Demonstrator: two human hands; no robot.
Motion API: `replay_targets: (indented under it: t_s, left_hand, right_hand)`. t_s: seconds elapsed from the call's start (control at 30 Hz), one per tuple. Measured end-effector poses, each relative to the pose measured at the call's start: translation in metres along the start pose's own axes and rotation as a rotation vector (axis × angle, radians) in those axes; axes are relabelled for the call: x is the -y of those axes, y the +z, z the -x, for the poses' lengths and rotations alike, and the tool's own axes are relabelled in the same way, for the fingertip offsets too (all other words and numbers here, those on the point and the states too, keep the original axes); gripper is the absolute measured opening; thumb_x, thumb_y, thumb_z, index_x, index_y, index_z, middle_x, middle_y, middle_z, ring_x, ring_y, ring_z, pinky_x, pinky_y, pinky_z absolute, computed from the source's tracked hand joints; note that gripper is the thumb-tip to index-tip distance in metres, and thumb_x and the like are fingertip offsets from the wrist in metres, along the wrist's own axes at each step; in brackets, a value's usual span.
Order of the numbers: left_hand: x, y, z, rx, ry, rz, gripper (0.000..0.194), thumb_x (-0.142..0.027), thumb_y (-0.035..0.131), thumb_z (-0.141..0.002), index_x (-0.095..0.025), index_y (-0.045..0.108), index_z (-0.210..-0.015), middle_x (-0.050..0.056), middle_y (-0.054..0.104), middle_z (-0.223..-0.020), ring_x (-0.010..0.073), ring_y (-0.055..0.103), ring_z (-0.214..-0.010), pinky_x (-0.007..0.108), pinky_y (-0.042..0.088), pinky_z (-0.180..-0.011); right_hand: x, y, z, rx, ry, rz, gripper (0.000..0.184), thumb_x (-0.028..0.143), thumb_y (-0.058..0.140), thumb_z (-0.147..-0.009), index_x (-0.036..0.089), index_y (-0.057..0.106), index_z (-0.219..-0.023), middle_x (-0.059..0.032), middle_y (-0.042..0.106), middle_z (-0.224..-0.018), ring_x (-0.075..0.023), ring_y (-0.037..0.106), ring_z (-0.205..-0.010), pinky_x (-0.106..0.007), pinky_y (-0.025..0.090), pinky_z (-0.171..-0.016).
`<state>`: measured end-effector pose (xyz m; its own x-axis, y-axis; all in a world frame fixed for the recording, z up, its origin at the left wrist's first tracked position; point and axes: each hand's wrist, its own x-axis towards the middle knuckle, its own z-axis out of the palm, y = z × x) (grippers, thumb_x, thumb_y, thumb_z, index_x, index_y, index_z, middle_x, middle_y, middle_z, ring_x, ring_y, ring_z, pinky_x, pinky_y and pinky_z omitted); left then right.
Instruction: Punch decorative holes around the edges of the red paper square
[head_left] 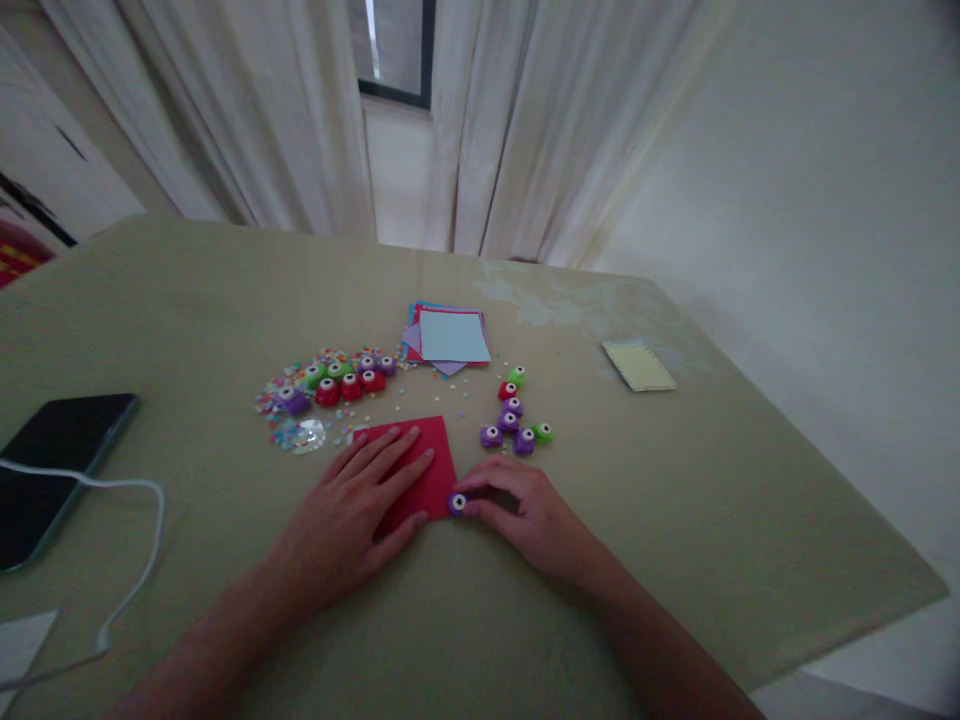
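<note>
My left hand (367, 495) lies flat with its fingers stretched over a red square of paper (436, 460), holding it against the table. Between the thumb and fingers of my right hand (521, 505) is a small purple one-eyed figure (457, 503), at the paper's lower right corner. Beyond my right hand stands a loose cluster of similar purple, green and red one-eyed figures (510, 420). Another group of such figures (350, 386) sits to the upper left, among scattered pastel confetti pieces (270, 400).
A stack of coloured paper squares (454, 336) lies at the back middle, and a pale yellow pad (639, 366) at the right. On the left are a dark phone (60, 450) and a white cable (154, 530). A clear plastic piece (309, 436) rests near the confetti.
</note>
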<state>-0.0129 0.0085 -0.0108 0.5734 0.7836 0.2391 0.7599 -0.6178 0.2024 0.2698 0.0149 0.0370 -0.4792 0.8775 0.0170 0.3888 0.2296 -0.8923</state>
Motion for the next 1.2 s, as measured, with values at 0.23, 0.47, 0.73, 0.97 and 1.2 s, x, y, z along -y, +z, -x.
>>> replay_targets:
  t_s: [0.23,0.47,0.73,0.97,1.2]
  left_hand:
    - [-0.001,0.001,0.000,-0.015,0.005,-0.018,0.064,-0.055,0.054,-0.109,-0.033,0.044,-0.169,0.006,0.042,-0.177,0.0325,0.041,-0.161,0.060,0.038,-0.128]
    - [0.000,0.004,-0.001,-0.043,0.017,-0.007,0.064,-0.055,0.055,-0.109,-0.032,0.047,-0.168,0.006,0.044,-0.175,0.0327,0.043,-0.160,0.059,0.035,-0.130]
    - [0.000,0.009,-0.001,-0.078,0.010,0.040,0.063,-0.053,0.058,-0.107,-0.031,0.051,-0.166,0.008,0.047,-0.173,0.0340,0.045,-0.158,0.059,0.031,-0.132]
    - [-0.001,0.009,-0.002,-0.072,0.005,0.021,0.063,-0.053,0.057,-0.107,-0.029,0.052,-0.165,0.010,0.047,-0.173,0.0343,0.045,-0.159,0.059,0.032,-0.130]
    - [-0.002,0.009,-0.002,-0.083,-0.020,0.045,0.063,-0.052,0.060,-0.105,-0.029,0.054,-0.163,0.010,0.047,-0.173,0.0352,0.045,-0.158,0.061,0.028,-0.132]
  right_hand:
    - [0.001,-0.008,-0.008,-0.007,0.326,-0.181,0.038,0.053,0.085,-0.090,0.018,0.075,-0.102,0.0024,0.061,-0.077,-0.0143,0.054,-0.070,-0.026,0.040,-0.062]
    - [0.010,-0.023,-0.036,0.304,0.483,-0.019,0.063,0.075,0.090,-0.072,0.020,0.060,-0.074,0.0080,0.048,-0.062,-0.0107,0.040,-0.059,-0.027,0.026,-0.053]
    - [0.016,-0.024,-0.051,0.491,0.510,0.294,0.068,0.080,0.080,-0.080,0.020,0.054,-0.062,0.0079,0.041,-0.054,-0.0107,0.036,-0.055,-0.030,0.022,-0.054]
    - [0.021,-0.027,-0.064,0.630,0.606,0.363,0.073,0.087,0.073,-0.080,0.021,0.050,-0.060,0.0076,0.035,-0.054,-0.0107,0.032,-0.054,-0.031,0.020,-0.054]
    - [0.030,-0.030,-0.079,0.740,0.717,0.418,0.074,0.090,0.074,-0.077,0.022,0.051,-0.057,0.0059,0.041,-0.050,-0.0126,0.039,-0.053,-0.030,0.027,-0.054]
